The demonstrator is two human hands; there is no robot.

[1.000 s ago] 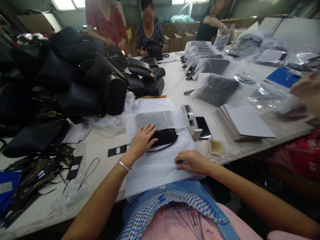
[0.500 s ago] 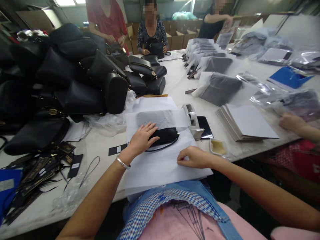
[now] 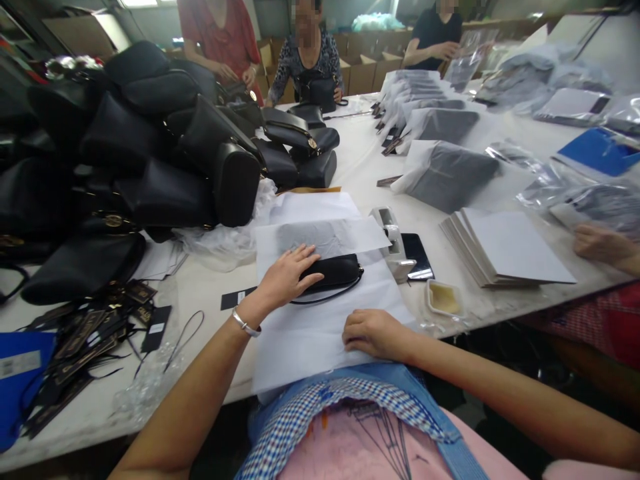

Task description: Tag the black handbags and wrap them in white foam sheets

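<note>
A black bag (image 3: 336,272) lies on white tissue paper (image 3: 300,343) at the table's front edge, its strap curving along the near side. A sheet of paper covers its far part. My left hand (image 3: 289,275) rests flat on the bag and this sheet, fingers spread. To the right and nearer my body, my right hand (image 3: 373,333) lies on the tissue with its fingers curled; what they hold, if anything, is hidden. A black tag (image 3: 234,299) sticks out left of the bag.
Black bags (image 3: 170,193) are heaped at the left, above loose tags (image 3: 95,340). A tape dispenser (image 3: 395,247), phone (image 3: 418,256), small dish (image 3: 444,298) and stacked boards (image 3: 520,247) are at the right. Another person's hand (image 3: 605,247) is at the right edge; people stand across the table.
My right hand has moved slightly left and toward my body on the tissue. My left hand stays on the bag. The view has shifted a little, and the people across the table have moved their arms.
</note>
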